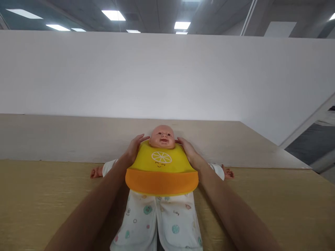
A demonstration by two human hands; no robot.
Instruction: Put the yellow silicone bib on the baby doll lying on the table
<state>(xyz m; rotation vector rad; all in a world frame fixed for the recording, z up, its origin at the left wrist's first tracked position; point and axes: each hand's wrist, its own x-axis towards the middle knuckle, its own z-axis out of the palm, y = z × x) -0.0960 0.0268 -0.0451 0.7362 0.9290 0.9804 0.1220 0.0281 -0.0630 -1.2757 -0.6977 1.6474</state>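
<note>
A bald baby doll (162,134) lies on its back, its head away from me. Over its chest is a yellow bib (141,157) with a citrus slice, a smiling face and an orange catch pocket (162,182). My left hand (134,148) is at the bib's upper left edge, fingers reaching to the doll's neck. On the opposite side, my right hand (188,150) grips the upper right edge, its fingertips by the neck. The neck straps are hidden behind the doll. White printed clothing (175,219) shows below the bib.
The doll's arms stretch out sideways, with one small hand (96,172) at left and another (228,173) at right. Beneath is a wood-coloured tabletop (39,202), with a paler strip (65,137) behind it. A white partition (117,76) stands across the back.
</note>
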